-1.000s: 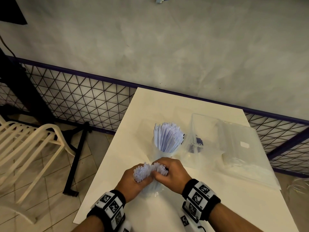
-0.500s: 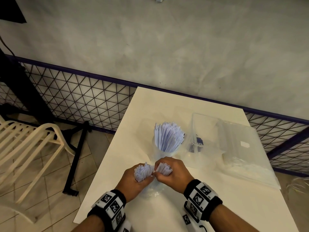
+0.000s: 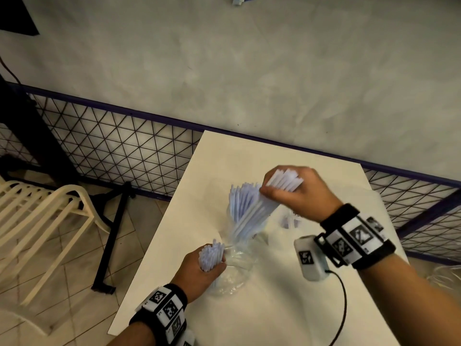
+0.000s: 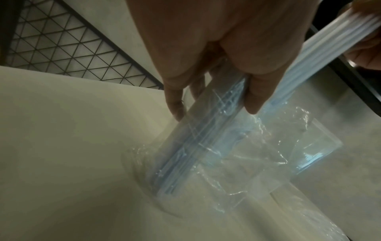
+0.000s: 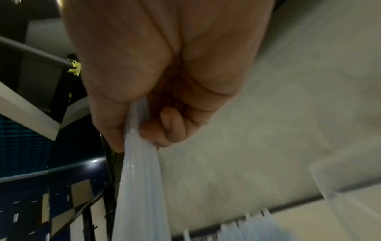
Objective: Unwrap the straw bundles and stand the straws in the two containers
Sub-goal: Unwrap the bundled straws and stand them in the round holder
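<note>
My left hand (image 3: 199, 268) grips a bunch of pale straws (image 3: 210, 253) still inside their clear wrapper (image 4: 198, 146), upright on the white table (image 3: 287, 308). My right hand (image 3: 296, 193) holds a second handful of straws (image 3: 284, 182), raised and slanting down toward the left hand. Just behind them a clear container (image 3: 233, 216) stands full of straws (image 3: 243, 198). In the right wrist view my fingers (image 5: 163, 128) curl round the straws (image 5: 140, 179). A second clear container is partly hidden behind my right hand.
A clear plastic bin (image 4: 321, 146) lies on the table to the right. A wire mesh fence (image 3: 112, 146) runs behind the table's far edge. A cream plastic chair (image 3: 37, 221) and a black stand (image 3: 109, 240) are on the tiled floor to the left.
My hands were together on one bundle near the table's front. The right hand has pulled a handful of straws out, up and away to the right. The left still holds the rest.
</note>
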`<action>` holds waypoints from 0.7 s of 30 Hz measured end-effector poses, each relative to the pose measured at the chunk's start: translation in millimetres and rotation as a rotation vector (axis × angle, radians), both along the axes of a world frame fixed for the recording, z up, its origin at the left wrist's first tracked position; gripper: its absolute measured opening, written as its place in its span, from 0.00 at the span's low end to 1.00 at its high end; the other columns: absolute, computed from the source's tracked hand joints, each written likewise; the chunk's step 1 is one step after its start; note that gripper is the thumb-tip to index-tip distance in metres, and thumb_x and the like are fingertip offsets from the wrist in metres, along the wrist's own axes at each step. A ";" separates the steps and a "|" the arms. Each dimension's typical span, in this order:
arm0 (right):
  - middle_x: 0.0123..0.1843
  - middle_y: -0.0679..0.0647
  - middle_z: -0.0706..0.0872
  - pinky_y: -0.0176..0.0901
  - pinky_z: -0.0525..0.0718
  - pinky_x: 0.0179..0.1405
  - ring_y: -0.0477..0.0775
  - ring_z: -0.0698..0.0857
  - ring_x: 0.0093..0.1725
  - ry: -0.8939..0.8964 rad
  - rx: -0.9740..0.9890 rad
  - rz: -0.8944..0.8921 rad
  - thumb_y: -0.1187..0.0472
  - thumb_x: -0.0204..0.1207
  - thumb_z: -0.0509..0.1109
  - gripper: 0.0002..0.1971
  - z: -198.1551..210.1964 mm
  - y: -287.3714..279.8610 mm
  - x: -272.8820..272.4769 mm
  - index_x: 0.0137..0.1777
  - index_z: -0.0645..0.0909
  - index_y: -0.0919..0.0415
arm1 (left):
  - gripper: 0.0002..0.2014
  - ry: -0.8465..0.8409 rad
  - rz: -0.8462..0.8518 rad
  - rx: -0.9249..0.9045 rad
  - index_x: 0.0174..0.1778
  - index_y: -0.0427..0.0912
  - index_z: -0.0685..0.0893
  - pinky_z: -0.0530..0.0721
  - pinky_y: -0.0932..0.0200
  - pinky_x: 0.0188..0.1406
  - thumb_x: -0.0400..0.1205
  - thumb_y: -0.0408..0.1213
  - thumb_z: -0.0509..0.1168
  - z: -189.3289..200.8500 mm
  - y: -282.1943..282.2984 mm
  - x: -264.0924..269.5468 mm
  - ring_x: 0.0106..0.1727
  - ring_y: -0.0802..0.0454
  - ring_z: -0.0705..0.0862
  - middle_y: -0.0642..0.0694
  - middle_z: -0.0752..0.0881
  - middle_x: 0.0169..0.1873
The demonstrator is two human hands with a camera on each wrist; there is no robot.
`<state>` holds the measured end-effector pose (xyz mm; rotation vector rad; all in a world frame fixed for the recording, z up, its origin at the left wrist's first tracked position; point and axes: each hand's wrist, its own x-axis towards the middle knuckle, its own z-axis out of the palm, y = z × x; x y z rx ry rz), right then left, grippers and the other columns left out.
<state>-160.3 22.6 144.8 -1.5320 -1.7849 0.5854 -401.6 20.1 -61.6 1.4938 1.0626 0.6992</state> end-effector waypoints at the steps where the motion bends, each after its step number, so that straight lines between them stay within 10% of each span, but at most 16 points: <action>1: 0.38 0.51 0.90 0.46 0.87 0.42 0.52 0.88 0.40 0.000 0.016 -0.023 0.61 0.74 0.78 0.03 8.4 5.0 4.3 0.41 0.87 0.56 | 0.11 0.007 0.004 0.003 0.54 0.39 0.88 0.81 0.76 0.46 0.77 0.34 0.75 -0.3 0.1 0.0 0.50 0.57 0.87 0.46 0.90 0.44; 7: 0.37 0.50 0.89 0.48 0.86 0.43 0.53 0.87 0.40 -0.086 0.034 -0.130 0.57 0.73 0.77 0.03 10.0 28.2 16.5 0.40 0.87 0.52 | 0.16 0.002 0.004 -0.002 0.51 0.42 0.87 0.78 0.81 0.46 0.70 0.44 0.73 2.4 -1.2 0.5 0.46 0.67 0.87 0.56 0.88 0.47; 13: 0.37 0.49 0.89 0.37 0.76 0.39 0.45 0.85 0.37 -0.207 -0.059 -0.134 0.56 0.72 0.78 0.06 -34.9 36.3 2.8 0.41 0.86 0.57 | 0.13 0.054 -0.014 0.036 0.41 0.55 0.81 0.76 0.82 0.42 0.76 0.30 0.74 0.8 -0.1 2.9 0.41 0.75 0.84 0.76 0.85 0.36; 21: 0.61 0.47 0.78 0.18 0.73 0.41 0.43 0.79 0.50 -0.137 -0.142 -0.199 0.49 0.53 0.90 0.40 -57.7 42.9 6.7 0.66 0.77 0.50 | 0.11 0.012 0.003 0.006 0.41 0.55 0.81 0.76 0.82 0.43 0.66 0.49 0.71 3.9 -0.7 4.1 0.41 0.74 0.84 0.76 0.85 0.37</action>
